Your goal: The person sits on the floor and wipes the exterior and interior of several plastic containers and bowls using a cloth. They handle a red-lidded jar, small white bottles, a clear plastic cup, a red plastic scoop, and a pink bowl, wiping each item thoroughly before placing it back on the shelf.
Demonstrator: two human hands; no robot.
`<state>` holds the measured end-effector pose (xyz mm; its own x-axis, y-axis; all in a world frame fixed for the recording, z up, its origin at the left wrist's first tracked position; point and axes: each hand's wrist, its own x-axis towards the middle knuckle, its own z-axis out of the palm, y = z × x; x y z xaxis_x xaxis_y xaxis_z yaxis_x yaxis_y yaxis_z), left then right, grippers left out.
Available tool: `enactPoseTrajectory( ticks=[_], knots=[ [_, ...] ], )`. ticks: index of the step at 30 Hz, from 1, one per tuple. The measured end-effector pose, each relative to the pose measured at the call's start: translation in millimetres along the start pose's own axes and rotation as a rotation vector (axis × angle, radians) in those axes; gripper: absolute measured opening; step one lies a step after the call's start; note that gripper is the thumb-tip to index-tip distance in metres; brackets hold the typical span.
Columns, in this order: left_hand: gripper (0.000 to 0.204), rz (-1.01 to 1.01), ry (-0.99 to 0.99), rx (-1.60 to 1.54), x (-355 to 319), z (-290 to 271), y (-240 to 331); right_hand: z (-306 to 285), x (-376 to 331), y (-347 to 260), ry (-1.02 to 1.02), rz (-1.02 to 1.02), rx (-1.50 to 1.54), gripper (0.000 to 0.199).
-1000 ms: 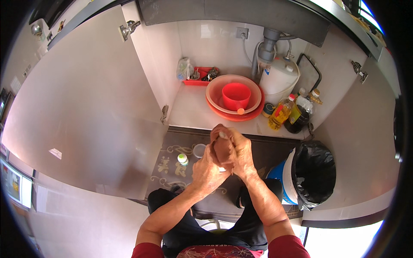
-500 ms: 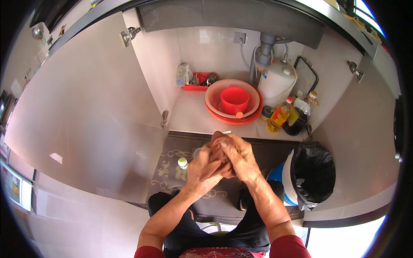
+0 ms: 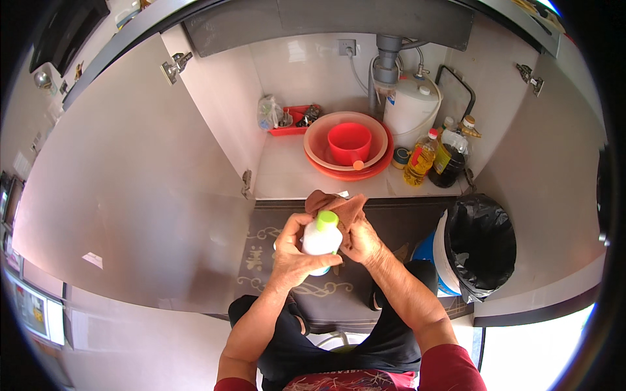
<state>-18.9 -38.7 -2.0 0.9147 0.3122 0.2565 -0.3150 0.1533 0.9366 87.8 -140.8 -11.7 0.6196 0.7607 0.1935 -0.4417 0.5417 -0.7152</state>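
In front of the open cabinet, my left hand is wrapped round a white bottle with a light green cap, tilted toward me. My right hand grips a brown cloth, bunched just behind the bottle. The cloth's folds spread past the cap on both sides. Part of the bottle's label is hidden by my left thumb and fingers. Both hands are above a dark patterned mat on the floor.
On the cabinet floor stand nested basins holding a red dipper, a red tray, a white tank, an oil bottle and a dark bottle. A black-lined bin is at right; cabinet doors stand open.
Both hands were bunching the cloth together. Now my left hand has let go of it and holds the white bottle, while the cloth stays in my right hand.
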Motion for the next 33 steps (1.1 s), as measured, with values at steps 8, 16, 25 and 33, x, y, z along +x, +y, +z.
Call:
enactPoseTrajectory(
  ticks=[8,16,25,33],
  knots=[
    [0.043,0.136,0.257,-0.381,8.9,-9.8,-7.3,43.4,-16.3,-11.9,0.073,-0.364,-0.846,0.039],
    [0.038,0.044,0.161,-0.281,8.1,-0.6,-12.3,35.6,-8.3,-14.0,0.21,-0.101,-0.506,0.034],
    [0.055,-0.086,-0.021,-0.078,3.9,10.7,-21.8,-33.7,7.3,7.7,-0.176,-0.229,-0.541,0.018],
    [0.064,0.009,0.291,-0.276,4.5,0.6,-35.0,21.8,6.2,-14.9,-0.041,-0.239,-0.643,0.035]
  ],
)
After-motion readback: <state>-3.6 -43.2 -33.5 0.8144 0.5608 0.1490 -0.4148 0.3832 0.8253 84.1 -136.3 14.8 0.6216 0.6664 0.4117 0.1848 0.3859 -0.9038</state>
